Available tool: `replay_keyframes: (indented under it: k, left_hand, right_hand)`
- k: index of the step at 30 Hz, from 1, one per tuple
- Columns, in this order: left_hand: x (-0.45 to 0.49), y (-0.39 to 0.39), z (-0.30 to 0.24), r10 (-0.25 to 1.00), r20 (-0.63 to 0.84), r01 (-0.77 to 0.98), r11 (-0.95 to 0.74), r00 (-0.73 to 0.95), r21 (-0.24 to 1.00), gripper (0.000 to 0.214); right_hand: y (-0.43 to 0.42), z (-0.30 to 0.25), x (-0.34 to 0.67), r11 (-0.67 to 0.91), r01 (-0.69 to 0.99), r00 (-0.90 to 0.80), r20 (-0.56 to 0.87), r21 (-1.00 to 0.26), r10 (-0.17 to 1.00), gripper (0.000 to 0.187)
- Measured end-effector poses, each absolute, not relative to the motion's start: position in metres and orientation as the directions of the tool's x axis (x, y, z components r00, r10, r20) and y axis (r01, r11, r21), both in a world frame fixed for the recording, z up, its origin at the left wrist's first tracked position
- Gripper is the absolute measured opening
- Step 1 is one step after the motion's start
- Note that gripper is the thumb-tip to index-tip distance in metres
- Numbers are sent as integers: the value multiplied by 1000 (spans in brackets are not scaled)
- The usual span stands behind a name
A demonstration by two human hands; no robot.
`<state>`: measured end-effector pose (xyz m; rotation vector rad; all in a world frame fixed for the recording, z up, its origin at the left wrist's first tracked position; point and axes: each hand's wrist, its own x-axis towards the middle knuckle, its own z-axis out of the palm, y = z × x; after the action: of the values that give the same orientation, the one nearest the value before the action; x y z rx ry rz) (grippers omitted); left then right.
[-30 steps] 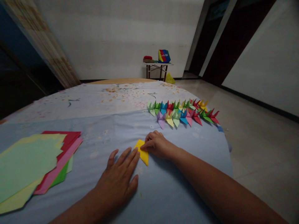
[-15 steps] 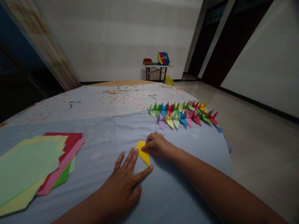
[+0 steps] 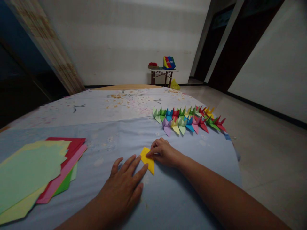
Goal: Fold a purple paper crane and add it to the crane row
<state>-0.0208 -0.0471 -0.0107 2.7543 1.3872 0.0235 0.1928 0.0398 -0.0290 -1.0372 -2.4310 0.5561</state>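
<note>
On the light blue cloth-covered table (image 3: 168, 198), small folded yellow paper piece (image 3: 148, 159) lies between both hands. Left hand (image 3: 122, 188) flat, palm down, fingers spread, fingertips touching the paper's near-left edge. Right hand (image 3: 163, 152) curled, fingertips pressing its right edge, forearm stretched across the cloth. Row of multicoloured folded paper cranes (image 3: 189, 118) beyond; stack of coloured square paper sheets (image 3: 35, 169) far left.

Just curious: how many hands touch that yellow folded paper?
2. The left hand lies flat, fingertips at the left edge of the yellow folded paper; the right hand pinches its upper corner.
</note>
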Motion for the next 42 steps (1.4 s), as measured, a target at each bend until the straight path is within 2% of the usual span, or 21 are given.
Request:
replay_keyframes:
  k: [4,7,12,19,25,34,37,42]
  left_hand:
    - [-20,-46,-12,813,30,810,-582,582,72,46]
    - [-20,-46,-14,804,62,802,-595,592,52,48]
    - [-16,-46,-12,802,44,800,-598,596,48,47]
    - [-20,-37,-14,808,104,787,-589,581,184,38]
    - [-19,-15,-9,913,122,870,-408,389,277,38]
    - [-2,10,0,964,9,916,-257,267,310,22]
    - [0,12,1,964,-5,874,-239,266,422,16]
    - [3,11,3,956,-23,567,-153,291,809,14]
  right_hand:
    - [41,-30,195,628,573,-588,270,-526,762,15]
    - [42,-30,194,624,584,-598,244,-520,763,14]
    - [42,-29,192,621,601,-601,228,-503,766,12]
    - [43,-29,194,578,637,-533,250,-511,808,26]
    - [41,-26,192,549,671,-531,194,-498,825,22]
    - [42,-25,189,542,641,-539,183,-544,822,22]
    - [42,-25,189,543,605,-540,201,-583,818,20]
    - [44,-24,189,450,428,-521,193,-784,831,15]
